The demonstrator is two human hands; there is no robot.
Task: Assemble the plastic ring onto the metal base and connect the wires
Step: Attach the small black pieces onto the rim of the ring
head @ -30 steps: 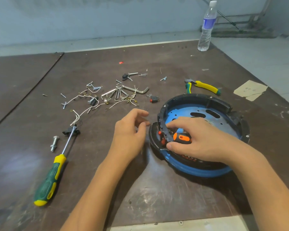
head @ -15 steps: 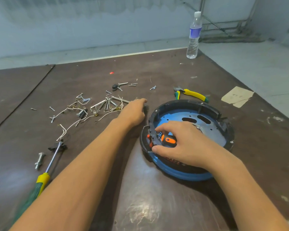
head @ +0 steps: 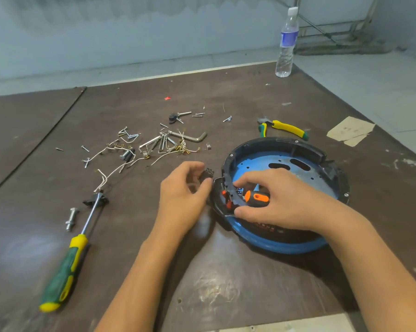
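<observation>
Black plastic ring [head: 233,161] seated on blue metal base [head: 274,245], right of table [head: 226,295] centre. Right hand [head: 281,200] closed around stubby orange screwdriver [head: 256,197] at ring's left edge; left hand [head: 185,188] pinching small black connector [head: 207,174] just beside it. Risk: slipping tip, or connector dropped among loose wires [head: 130,161].

base [head: 262,164] blue | ring [head: 305,149] black | small screwdriver [head: 256,197] orange-black | large screwdriver [head: 63,271] green-yellow

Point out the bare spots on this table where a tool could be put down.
Free: the near strip between the green screwdriver and the left forearm; the far stretch between the water bottle and the pliers. Crowded: the screws and wires left of the blue base.
</observation>
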